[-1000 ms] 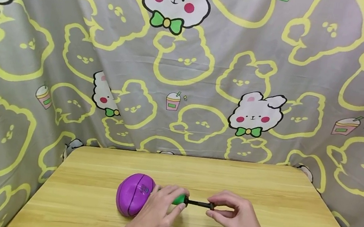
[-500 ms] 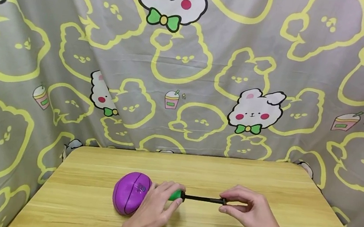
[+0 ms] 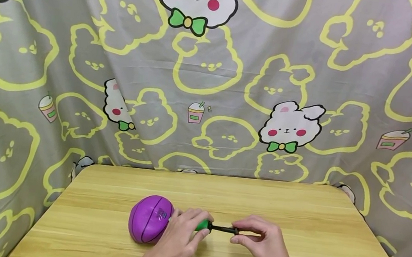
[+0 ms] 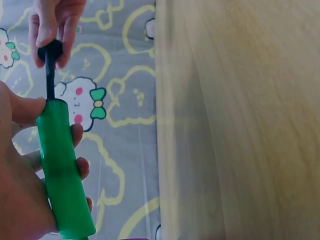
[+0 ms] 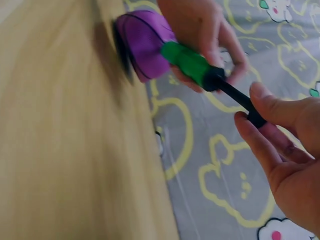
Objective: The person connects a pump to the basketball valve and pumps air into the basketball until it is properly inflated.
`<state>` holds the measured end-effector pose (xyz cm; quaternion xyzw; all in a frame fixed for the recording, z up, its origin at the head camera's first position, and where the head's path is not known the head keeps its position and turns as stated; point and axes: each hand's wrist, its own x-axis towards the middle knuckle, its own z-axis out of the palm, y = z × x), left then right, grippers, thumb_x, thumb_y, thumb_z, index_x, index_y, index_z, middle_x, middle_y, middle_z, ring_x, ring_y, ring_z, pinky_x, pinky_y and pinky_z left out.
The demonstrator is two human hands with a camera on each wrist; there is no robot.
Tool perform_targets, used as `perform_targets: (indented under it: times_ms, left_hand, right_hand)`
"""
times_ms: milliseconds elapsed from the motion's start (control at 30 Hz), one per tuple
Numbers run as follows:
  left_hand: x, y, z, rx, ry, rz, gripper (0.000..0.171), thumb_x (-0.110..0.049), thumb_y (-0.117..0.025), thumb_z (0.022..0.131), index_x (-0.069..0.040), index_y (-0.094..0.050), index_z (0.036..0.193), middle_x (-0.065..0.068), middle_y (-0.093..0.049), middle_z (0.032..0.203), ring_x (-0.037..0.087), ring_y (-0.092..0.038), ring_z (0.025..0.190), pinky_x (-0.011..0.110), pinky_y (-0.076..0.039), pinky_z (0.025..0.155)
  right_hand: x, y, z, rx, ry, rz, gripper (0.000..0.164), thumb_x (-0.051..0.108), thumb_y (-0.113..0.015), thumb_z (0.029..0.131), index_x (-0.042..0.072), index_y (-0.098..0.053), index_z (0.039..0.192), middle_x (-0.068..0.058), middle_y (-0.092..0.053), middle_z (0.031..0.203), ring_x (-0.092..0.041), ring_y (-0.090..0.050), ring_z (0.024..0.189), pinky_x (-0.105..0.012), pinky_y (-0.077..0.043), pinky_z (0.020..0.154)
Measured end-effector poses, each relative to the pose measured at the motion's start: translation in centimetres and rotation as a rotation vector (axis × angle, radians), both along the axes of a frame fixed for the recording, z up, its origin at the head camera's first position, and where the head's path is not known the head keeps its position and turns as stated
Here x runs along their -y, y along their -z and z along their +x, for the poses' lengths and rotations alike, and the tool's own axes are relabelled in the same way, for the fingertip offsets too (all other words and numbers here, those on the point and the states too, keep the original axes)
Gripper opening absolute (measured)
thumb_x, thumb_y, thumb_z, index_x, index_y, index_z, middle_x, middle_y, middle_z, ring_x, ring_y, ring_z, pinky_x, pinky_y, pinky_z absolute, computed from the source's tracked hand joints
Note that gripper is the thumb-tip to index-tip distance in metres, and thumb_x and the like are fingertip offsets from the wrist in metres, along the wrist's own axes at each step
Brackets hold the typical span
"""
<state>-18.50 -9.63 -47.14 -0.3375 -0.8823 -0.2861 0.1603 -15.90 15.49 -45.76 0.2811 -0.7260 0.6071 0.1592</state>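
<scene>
A purple ball (image 3: 150, 219) with black seam lines, sagging and not fully round, sits on the table at the left. My left hand (image 3: 181, 236) grips the green barrel of a small hand pump (image 4: 62, 170) right beside the ball, its fingers wrapped round the tube. The pump's far end meets the ball in the right wrist view. From the barrel's other end a black rod sticks out to the right. My right hand (image 3: 267, 243) pinches the black handle (image 5: 256, 119) at the rod's tip between thumb and fingers.
Both hands work above a light wooden table (image 3: 278, 203). A grey curtain (image 3: 211, 86) printed with yellow outlines and white cartoon animals hangs behind the table and along both sides.
My right hand first drew the handle out to the right, lengthening the visible rod, then moved back left, and the rod is short again. The left hand and ball stay nearly in place.
</scene>
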Motion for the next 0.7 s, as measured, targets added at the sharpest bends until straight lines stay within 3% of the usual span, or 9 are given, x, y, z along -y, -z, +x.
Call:
perform_targets:
  times_ms: [167,400,700]
  left_hand:
    - [-0.3,0.1,0.3,-0.029,0.002,-0.020,0.016,-0.032,-0.059,0.102,-0.029,-0.064,0.117,-0.009,-0.068,0.118,0.012,-0.062,0.108,0.044,-0.037,0.088]
    - [-0.8,0.4,0.5,-0.053,0.029,-0.045,0.011,-0.030,-0.060,0.102,-0.029,-0.064,0.112,-0.015,-0.065,0.109,0.005,-0.059,0.099,0.039,-0.035,0.084]
    - [-0.3,-0.1,0.3,-0.040,0.037,-0.043,0.017,-0.035,-0.056,0.104,-0.028,-0.065,0.118,-0.013,-0.067,0.115,0.007,-0.062,0.107,0.039,-0.038,0.085]
  right_hand:
    - [1.5,1.1,-0.2,0.006,0.013,-0.021,0.027,-0.002,-0.085,0.077,0.005,-0.079,0.103,-0.013,-0.074,0.096,-0.018,-0.073,0.088,-0.037,-0.059,0.067]
    - [2.7,2.3,-0.2,0.014,0.007,-0.035,0.026,0.000,-0.085,0.078,-0.003,-0.077,0.103,-0.013,-0.073,0.097,-0.017,-0.073,0.091,-0.037,-0.060,0.066]
    - [1.8,0.8,0.1,0.036,-0.061,-0.010,0.025,0.002,-0.083,0.084,0.005,-0.075,0.108,-0.011,-0.072,0.102,-0.022,-0.073,0.095,-0.037,-0.059,0.072]
